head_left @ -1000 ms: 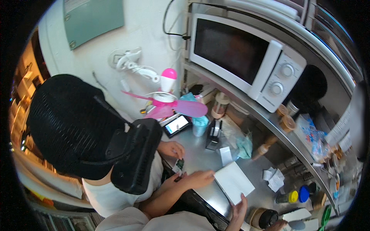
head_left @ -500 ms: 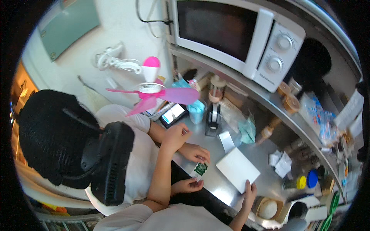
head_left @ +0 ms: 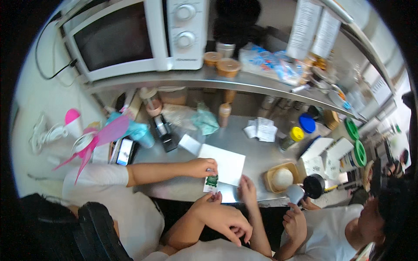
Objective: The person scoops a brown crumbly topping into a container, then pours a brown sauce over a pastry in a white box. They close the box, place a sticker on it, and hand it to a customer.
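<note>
My left hand [head_left: 227, 221] hovers low before the counter edge, fingers loosely bent and apart, holding nothing I can see. Beside the lower right corner of a flat white rectangle [head_left: 225, 163], a board or box lid, is my right hand [head_left: 247, 191]. Its fingers are slightly curved; whether they touch the corner is unclear. At my left a co-worker's hands [head_left: 201, 168] hold a small white card or sticker [head_left: 212, 182] with a dark green emblem, just left of my right hand. My left forearm partly covers the co-worker's nearer hand.
A pink fan [head_left: 87, 141], phone [head_left: 125, 152] and black tape dispenser [head_left: 164, 132] stand left. A microwave [head_left: 117, 41] sits on the shelf. Right are papers [head_left: 263, 129], a yellow-lidded jar [head_left: 292, 138] and a tub with a white ball [head_left: 283, 178]. Another person's hand [head_left: 296, 224] holds a grey rounded utensil.
The view has swung right, bringing a second person in. My left hand has lowered, away from the far side of the co-worker's hands. My right hand stays near the white rectangle's corner.
</note>
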A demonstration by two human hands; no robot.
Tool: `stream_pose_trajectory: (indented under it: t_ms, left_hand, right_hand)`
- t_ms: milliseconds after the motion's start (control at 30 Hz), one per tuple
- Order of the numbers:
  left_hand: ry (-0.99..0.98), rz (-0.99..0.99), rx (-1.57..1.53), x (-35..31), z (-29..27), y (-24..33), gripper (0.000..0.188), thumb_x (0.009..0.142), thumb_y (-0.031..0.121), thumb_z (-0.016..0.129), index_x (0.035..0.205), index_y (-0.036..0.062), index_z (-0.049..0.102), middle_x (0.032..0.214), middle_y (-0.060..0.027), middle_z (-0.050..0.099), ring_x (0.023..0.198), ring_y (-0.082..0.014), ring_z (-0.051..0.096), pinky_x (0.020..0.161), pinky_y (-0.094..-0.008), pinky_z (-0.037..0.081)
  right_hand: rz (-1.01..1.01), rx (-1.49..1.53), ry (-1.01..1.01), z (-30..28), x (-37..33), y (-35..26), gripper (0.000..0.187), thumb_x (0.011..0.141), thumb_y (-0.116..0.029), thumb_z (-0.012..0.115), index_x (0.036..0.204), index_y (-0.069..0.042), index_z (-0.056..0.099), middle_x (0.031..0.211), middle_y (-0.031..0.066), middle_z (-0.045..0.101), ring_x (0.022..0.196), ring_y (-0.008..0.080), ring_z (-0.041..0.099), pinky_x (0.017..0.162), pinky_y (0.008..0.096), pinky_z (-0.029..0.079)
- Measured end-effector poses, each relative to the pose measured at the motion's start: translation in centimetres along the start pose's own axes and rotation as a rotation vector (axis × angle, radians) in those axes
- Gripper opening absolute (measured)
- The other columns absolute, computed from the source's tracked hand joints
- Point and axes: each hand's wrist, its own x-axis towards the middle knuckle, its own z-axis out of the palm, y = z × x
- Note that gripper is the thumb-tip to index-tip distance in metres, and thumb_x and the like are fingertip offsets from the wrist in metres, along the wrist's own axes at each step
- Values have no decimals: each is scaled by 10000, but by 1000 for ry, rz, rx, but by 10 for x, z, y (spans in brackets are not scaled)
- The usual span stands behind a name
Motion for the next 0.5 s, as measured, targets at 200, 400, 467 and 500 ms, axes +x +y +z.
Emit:
stream_pose_trajectory:
  t_ms: [200, 400, 467, 500]
  left_hand:
    - [220, 139, -1358, -33, 27, -135, 282, 850, 289, 711, 1041, 84, 676, 911, -66, 653, 861, -232, 625, 716, -381, 508]
    - [529, 368, -2416, -33, 63, -232, 300, 818, 238, 720, 1085, 106, 686, 1023, -76, 665, 972, -264, 633, 789, -418, 532]
    - [573, 330, -2176, -9, 82, -206, 294, 829, 232, 717, 1091, 103, 684, 1019, -76, 662, 970, -258, 631, 792, -406, 526]
    - [583, 296, -2018, 9, 91, -186, 291, 834, 229, 715, 1094, 101, 683, 1018, -77, 660, 969, -255, 630, 794, -400, 523]
  right_hand:
    - [-211, -137, 260, 7, -109, 66, 258, 936, -74, 632, 1169, 36, 612, 1054, 114, 652, 913, 169, 619, 785, 316, 522]
    - [37, -426, -78, -39, -173, 186, 257, 919, -92, 651, 1149, 21, 625, 1029, 102, 664, 908, 172, 626, 787, 324, 524]
    - [147, -504, -248, -55, -180, 223, 257, 914, -98, 657, 1142, 16, 629, 1021, 98, 668, 907, 174, 629, 787, 327, 524]
    - [186, -547, -321, -64, -181, 239, 257, 911, -101, 661, 1139, 14, 632, 1017, 96, 670, 906, 174, 630, 788, 328, 525]
